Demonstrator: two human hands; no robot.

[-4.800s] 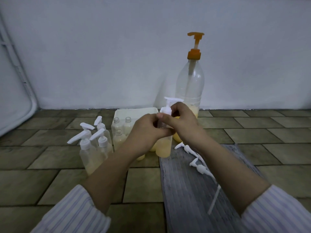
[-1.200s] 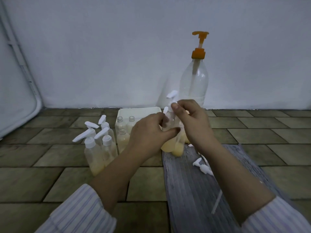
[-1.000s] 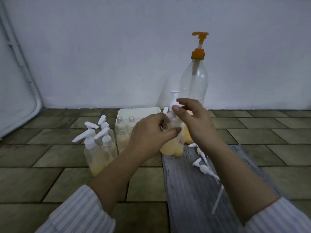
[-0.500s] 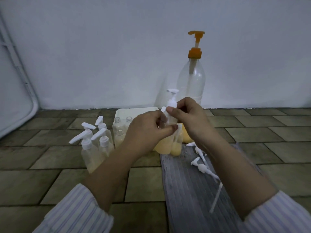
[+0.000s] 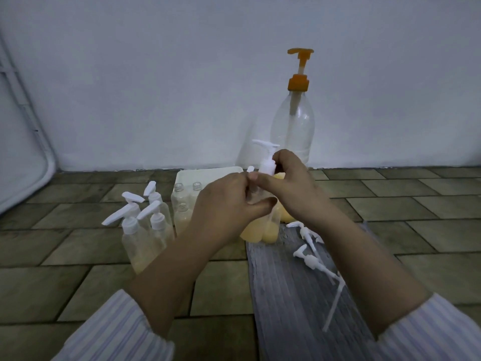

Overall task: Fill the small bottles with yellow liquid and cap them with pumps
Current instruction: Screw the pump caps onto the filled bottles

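My left hand (image 5: 229, 201) grips a small clear bottle (image 5: 253, 229) with yellow liquid in its bottom, held upright over the far end of a grey wooden board (image 5: 291, 287). My right hand (image 5: 291, 188) pinches the collar of a white pump (image 5: 266, 157) seated on that bottle's neck. A second yellow-filled bottle (image 5: 272, 227) stands right beside it. Three capped small bottles (image 5: 145, 230) stand at the left. Two loose white pumps (image 5: 309, 259) lie on the board. The big clear bottle with an orange pump (image 5: 294, 121) stands by the wall.
A white tray (image 5: 208, 173) behind my left hand holds several uncapped small bottles (image 5: 182, 204). A white wall runs close behind everything. A white curved frame (image 5: 23, 152) leans at the far left. The floor is brown brick tile.
The pump head has turned on the held bottle under my right fingers, and the bottle now stands more upright. Both hands stay in the same place.
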